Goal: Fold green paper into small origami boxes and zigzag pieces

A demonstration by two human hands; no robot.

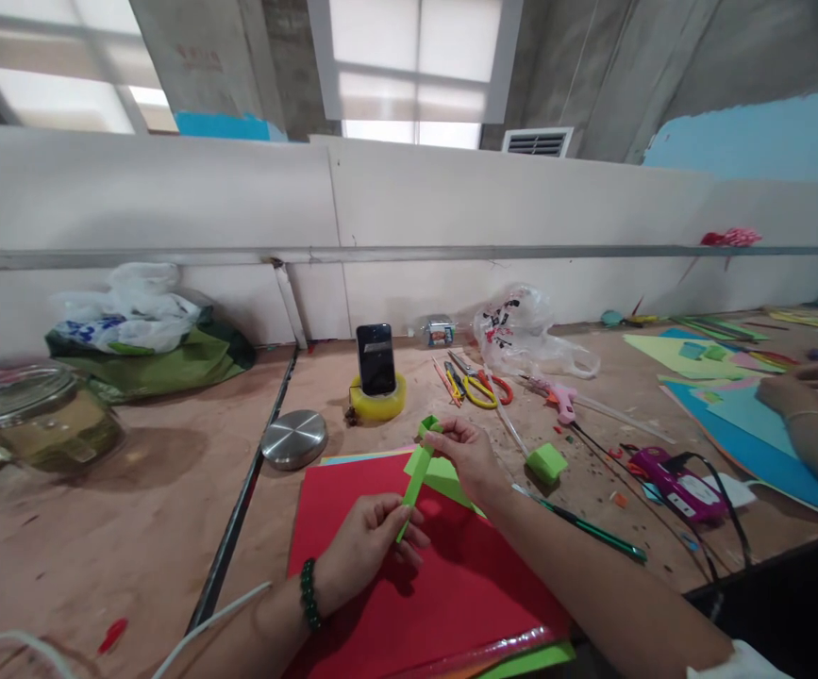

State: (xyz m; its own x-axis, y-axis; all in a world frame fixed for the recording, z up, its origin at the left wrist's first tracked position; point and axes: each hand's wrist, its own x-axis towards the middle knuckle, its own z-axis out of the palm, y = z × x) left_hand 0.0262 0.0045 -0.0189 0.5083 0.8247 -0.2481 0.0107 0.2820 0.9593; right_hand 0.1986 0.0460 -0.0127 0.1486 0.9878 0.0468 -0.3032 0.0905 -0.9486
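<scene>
A narrow green paper strip (416, 479) stretches between my two hands, with a small folded loop at its upper end. My left hand (373, 538), with a dark beaded bracelet at the wrist, pinches the lower end between thumb and fingers. At the top, my right hand (466, 455) grips the folded loop. Under both hands lies a stack of coloured paper with a red sheet (352, 604) uppermost. Another green paper piece (447, 479) rests on the red sheet, partly behind my right hand. A folded green paper shape (546, 463) sits to the right.
A phone (376, 356) leans in a yellow tape roll (375, 404). Scissors (480, 389), a pink glue gun (562, 400), a green pen-like tool (599, 530) and a purple power strip (684, 483) lie rightward. A metal lid (295, 438) is left. Another person's arm (815, 434) reaches in at far right.
</scene>
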